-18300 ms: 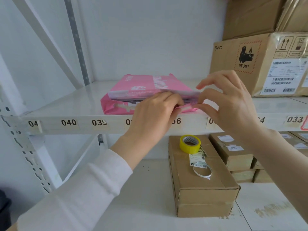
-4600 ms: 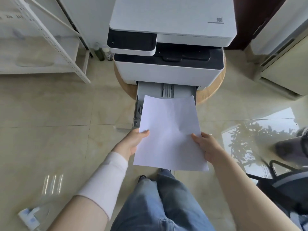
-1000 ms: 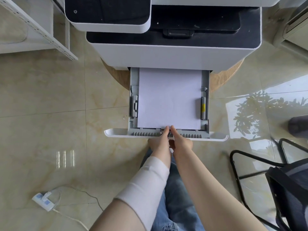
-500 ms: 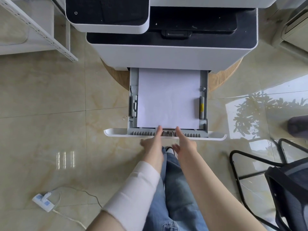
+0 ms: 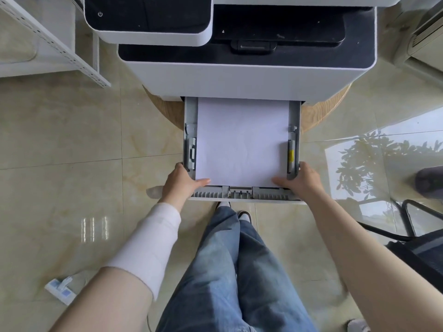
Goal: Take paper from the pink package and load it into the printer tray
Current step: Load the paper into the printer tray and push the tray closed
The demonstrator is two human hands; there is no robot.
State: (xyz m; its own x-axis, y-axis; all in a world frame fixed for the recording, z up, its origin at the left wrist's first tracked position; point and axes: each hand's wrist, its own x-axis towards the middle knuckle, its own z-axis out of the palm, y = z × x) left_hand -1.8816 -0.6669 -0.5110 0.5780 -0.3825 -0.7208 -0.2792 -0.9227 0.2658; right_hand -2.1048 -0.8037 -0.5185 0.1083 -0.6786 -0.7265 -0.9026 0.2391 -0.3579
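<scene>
White paper [image 5: 242, 142] lies flat in the grey printer tray [image 5: 242, 194], which is pulled out of the white and black printer [image 5: 239, 75]. My left hand [image 5: 181, 182] grips the tray's front left corner, thumb resting on the paper's near edge. My right hand [image 5: 299, 180] grips the front right corner in the same way, thumb on the paper. The pink package is not in view.
The printer stands on a round wooden base [image 5: 163, 104] on a tiled floor. A white shelf rack [image 5: 55, 49] is at the left, a black chair [image 5: 417, 240] at the right, a power strip [image 5: 61, 287] on the floor at lower left. My legs are below the tray.
Both hands have moved apart from the middle of the tray's front edge to its two front corners and closed on them. The paper lies unchanged in the tray.
</scene>
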